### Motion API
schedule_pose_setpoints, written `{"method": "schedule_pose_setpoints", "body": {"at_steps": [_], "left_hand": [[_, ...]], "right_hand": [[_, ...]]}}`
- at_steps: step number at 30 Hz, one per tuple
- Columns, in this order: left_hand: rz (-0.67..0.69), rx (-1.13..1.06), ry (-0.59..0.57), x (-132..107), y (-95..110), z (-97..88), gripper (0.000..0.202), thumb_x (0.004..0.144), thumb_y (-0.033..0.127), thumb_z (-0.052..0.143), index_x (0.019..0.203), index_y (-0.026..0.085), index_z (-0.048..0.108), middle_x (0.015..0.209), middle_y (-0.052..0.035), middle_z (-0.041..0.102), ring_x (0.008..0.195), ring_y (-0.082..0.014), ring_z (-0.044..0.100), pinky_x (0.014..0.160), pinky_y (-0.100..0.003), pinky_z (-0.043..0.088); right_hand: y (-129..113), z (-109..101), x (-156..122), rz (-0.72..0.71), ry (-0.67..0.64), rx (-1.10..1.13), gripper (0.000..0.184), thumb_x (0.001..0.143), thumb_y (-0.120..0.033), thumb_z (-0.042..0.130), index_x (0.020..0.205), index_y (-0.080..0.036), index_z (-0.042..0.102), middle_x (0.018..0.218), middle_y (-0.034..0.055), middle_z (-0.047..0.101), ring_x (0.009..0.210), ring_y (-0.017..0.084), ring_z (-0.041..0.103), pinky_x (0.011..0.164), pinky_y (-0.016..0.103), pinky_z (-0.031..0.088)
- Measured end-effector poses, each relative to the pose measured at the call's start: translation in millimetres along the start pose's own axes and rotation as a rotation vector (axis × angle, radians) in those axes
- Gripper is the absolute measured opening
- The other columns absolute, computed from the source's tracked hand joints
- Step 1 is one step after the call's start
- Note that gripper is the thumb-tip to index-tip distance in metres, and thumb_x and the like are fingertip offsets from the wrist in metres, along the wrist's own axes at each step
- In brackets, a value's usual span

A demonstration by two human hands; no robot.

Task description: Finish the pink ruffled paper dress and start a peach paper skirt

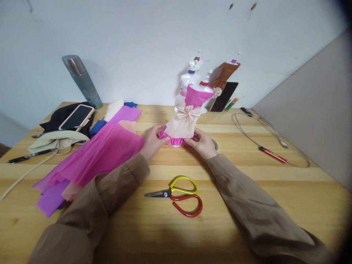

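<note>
A small mannequin (189, 106) stands mid-table wearing a paper dress: pink bodice, beige skirt with a fan-shaped bow, and a pink ruffled hem (176, 140). My left hand (153, 141) pinches the hem at its left side. My right hand (202, 143) has its fingers closed on the hem at the right side. Both sleeves are brown. Scissors (178, 196) with one yellow and one red handle lie closed on the wood between my forearms.
Sheets of pink, purple, beige and blue crepe paper (96, 154) spread at left. A phone (77, 117) lies on dark cloth beside a hat, pen and grey flask (82, 80). More dressed mannequins (220, 73), a tape roll, cable and red pen (272, 154) sit right.
</note>
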State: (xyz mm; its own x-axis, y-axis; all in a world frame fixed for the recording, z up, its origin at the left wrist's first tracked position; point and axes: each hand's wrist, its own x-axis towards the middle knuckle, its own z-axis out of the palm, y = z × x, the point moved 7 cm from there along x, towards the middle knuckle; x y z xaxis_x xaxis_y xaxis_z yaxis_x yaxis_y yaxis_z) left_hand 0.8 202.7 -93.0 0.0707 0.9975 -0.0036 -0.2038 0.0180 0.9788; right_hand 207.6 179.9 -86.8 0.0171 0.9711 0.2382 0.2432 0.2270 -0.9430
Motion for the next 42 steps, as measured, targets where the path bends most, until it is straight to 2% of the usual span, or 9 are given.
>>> {"method": "schedule_pose_setpoints", "body": {"at_steps": [4,9,13,16,20,23,28,35,42], "left_hand": [[0.182,0.237,-0.073,1.5,12.3,5.4,0.028,0.061,0.014,0.078,0.088,0.018,0.069,0.119,-0.0106,0.062,0.117,-0.0281,0.055,0.097,-0.037,0.045],[0.104,0.326,0.039,-1.7,11.6,-1.8,0.047,0.070,0.015,0.072,0.116,0.015,0.061,0.128,-0.0148,0.059,0.113,-0.0268,0.057,0.093,-0.039,0.048],[0.056,0.319,0.053,-7.4,12.6,-1.3,0.053,0.070,0.014,0.073,0.121,0.014,0.057,0.135,-0.0161,0.055,0.111,-0.0246,0.059,0.095,-0.037,0.048],[-0.007,0.232,0.113,-11.3,10.8,-5.1,0.049,0.070,0.013,0.075,0.115,0.015,0.058,0.128,-0.0139,0.059,0.102,-0.0203,0.063,0.089,-0.032,0.050],[-0.183,0.059,0.250,-21.5,3.4,-13.3,0.037,0.077,0.021,0.072,0.109,0.015,0.055,0.097,-0.0077,0.064,0.067,-0.0110,0.062,0.063,-0.024,0.052],[-0.261,0.009,0.199,-29.7,2.0,-7.0,0.027,0.083,0.031,0.067,0.101,0.014,0.054,0.076,-0.0028,0.061,0.051,-0.0087,0.057,0.052,-0.023,0.049],[-0.391,-0.128,0.068,-42.5,-1.6,7.2,0.030,0.081,0.038,0.070,0.093,0.014,0.056,0.063,0.0005,0.059,0.045,-0.0091,0.057,0.045,-0.020,0.045],[-0.503,-0.244,0.006,-54.8,-5.4,19.0,0.019,0.085,0.028,0.068,0.082,0.014,0.055,0.058,0.0024,0.057,0.045,-0.0087,0.059,0.046,-0.018,0.046],[-0.637,-0.339,-0.174,-61.5,-12.4,41.4,0.006,0.085,0.007,0.060,0.084,0.012,0.062,0.067,-0.0016,0.066,0.055,-0.0101,0.066,0.047,-0.016,0.046]], "right_hand": [[0.5,-2.6,-0.3,0.018,-0.008,0.072,0.033,0.068,-0.038,0.074,0.097,-0.024,0.069,0.102,0.0028,0.075,0.098,0.025,0.068,0.090,0.040,0.052],[4.6,-17.6,-2.5,0.039,0.113,0.135,0.033,0.074,-0.044,0.067,0.101,-0.025,0.069,0.103,0.0037,0.074,0.095,0.022,0.069,0.083,0.038,0.055],[3.7,-28.6,-7.9,0.051,0.252,0.103,0.027,0.071,-0.036,0.071,0.094,-0.022,0.068,0.093,0.0059,0.073,0.082,0.019,0.070,0.070,0.033,0.056],[0.3,-30.2,-17.6,0.049,0.297,0.045,0.021,0.069,-0.033,0.070,0.085,-0.020,0.065,0.076,0.0035,0.070,0.065,0.016,0.066,0.055,0.028,0.052],[-4.5,-24.3,-34.0,0.032,0.275,-0.076,0.014,0.070,-0.032,0.066,0.073,-0.019,0.062,0.057,-0.0009,0.060,0.048,0.013,0.055,0.048,0.027,0.045],[-7.9,-17.9,-41.6,0.017,0.238,-0.192,0.013,0.068,-0.031,0.067,0.071,-0.019,0.063,0.060,0.0002,0.062,0.050,0.013,0.053,0.051,0.028,0.044],[-11.7,-10.0,-44.6,-0.003,0.190,-0.359,0.011,0.070,-0.029,0.064,0.067,-0.019,0.065,0.062,0.0007,0.063,0.056,0.014,0.052,0.059,0.029,0.041],[-13.5,-1.0,-50.4,0.008,0.152,-0.427,0.019,0.073,-0.034,0.058,0.067,-0.018,0.067,0.062,0.0032,0.067,0.055,0.016,0.055,0.057,0.030,0.041],[-18.2,-4.8,-50.5,0.013,0.197,-0.454,0.019,0.074,-0.036,0.059,0.068,-0.018,0.063,0.061,0.0027,0.064,0.054,0.015,0.054,0.056,0.029,0.042]]}}
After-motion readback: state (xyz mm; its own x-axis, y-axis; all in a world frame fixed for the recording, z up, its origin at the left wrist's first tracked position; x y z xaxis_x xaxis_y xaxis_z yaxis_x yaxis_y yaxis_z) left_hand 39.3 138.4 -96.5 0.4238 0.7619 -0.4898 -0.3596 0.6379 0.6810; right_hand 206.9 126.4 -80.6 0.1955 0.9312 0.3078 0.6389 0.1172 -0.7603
